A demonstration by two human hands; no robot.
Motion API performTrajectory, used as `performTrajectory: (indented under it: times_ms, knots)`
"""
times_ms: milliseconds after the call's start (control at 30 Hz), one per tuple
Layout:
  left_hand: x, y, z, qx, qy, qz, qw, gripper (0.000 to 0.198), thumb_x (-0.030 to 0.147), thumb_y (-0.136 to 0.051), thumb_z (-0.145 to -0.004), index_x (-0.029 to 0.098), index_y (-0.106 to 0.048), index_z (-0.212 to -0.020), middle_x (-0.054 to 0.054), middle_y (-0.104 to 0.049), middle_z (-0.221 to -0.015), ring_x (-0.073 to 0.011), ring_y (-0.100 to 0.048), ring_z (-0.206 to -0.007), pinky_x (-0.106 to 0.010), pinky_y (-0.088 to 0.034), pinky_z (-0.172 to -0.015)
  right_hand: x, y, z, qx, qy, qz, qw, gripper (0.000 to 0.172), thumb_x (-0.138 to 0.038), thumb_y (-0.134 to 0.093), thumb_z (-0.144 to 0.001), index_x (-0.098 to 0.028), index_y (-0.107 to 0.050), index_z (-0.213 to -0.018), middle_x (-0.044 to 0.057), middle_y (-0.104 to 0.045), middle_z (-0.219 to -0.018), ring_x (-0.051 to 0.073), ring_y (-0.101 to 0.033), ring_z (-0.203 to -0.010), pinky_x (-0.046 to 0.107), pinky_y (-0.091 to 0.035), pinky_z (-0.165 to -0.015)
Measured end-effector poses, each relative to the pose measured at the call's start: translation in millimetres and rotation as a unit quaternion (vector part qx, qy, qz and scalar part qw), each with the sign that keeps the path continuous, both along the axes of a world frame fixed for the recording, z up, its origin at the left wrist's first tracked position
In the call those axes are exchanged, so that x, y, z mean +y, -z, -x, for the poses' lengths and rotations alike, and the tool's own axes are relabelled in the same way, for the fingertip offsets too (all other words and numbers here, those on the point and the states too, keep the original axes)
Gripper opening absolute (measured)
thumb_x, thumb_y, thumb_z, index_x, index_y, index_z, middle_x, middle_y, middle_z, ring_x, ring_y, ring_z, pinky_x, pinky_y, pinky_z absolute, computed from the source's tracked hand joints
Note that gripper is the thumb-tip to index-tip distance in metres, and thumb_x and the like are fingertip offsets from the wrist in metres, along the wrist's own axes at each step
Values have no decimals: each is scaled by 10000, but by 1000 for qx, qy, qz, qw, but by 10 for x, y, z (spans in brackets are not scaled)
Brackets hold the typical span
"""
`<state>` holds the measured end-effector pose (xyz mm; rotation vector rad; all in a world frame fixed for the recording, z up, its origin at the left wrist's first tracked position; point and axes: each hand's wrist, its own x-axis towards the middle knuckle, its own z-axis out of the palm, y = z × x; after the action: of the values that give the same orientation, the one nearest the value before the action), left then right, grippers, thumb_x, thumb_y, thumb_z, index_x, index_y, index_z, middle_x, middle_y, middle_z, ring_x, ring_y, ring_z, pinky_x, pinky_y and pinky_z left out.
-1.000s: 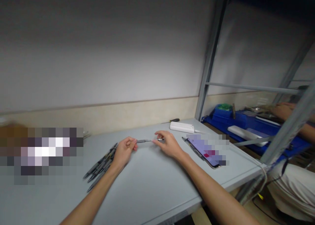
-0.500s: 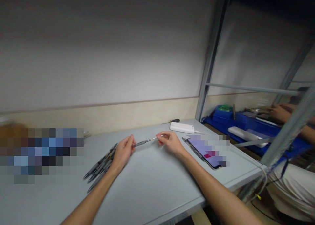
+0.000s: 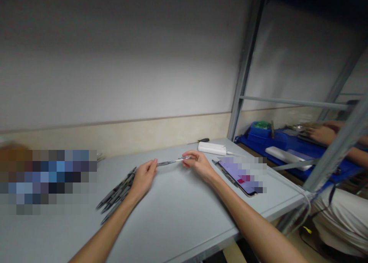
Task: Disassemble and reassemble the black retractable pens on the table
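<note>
My left hand (image 3: pixel 145 176) is closed around the dark barrel end of a slim pen (image 3: pixel 166 163), which runs across to the right hand nearly level above the table. The pen's right part is thin and light coloured. My right hand (image 3: pixel 198 164) is closed with its fingertips at that end, where a shiny silvery piece shows; how it joins the pen is too small to tell. Several grey pens (image 3: pixel 115 198) lie in a pile beside and partly behind my left wrist.
A phone (image 3: pixel 237 175) with a dark pen along its edge lies right of my hand. Behind are a white power strip (image 3: pixel 212 148) and a screwdriver (image 3: pixel 203 140). Left is a blurred-out patch. Past the metal post (image 3: pixel 240 90), a co-worker's hands (image 3: pixel 322 134) are over a blue surface.
The pen between my hands sits more level, and more of the silvery piece shows at my right fingertips. My left fingers have shifted slightly. The co-worker's hands moved a little left.
</note>
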<state>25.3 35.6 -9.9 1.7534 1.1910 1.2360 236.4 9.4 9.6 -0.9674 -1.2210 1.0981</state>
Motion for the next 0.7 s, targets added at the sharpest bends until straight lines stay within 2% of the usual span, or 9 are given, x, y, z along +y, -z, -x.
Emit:
performTrajectory:
  times_ms: [200,500,700]
  knots:
    - [21,-5,-2,-87,2,67,994,442,547,-399,-768,202,-334,-499,70,-319,-414,-75,-297,-377,-210,-273,-412,5,5,-10,12,17,-1,1000,312,-216,-693,-567,-160,-595,-857,-13,-621,-613,107,-546,-549,230,-393,-536]
    - [51,-11,11,-137,-2,63,988,424,515,-417,-776,201,-330,-504,74,-320,-409,-69,-315,-384,-207,-280,-424,25,-22,-57,92,30,45,994,255,-201,-687,-539,-142,-617,-776,10,-623,-630,102,-525,-546,224,-393,-509]
    - [6,-45,-17,-131,5,75,988,432,511,-417,-774,200,-323,-490,73,-323,-405,-65,-319,-386,-207,-283,-430,17,-10,-30,79,17,42,996,271,-199,-703,-529,-140,-620,-780,18,-636,-640,108,-537,-539,235,-402,-513]
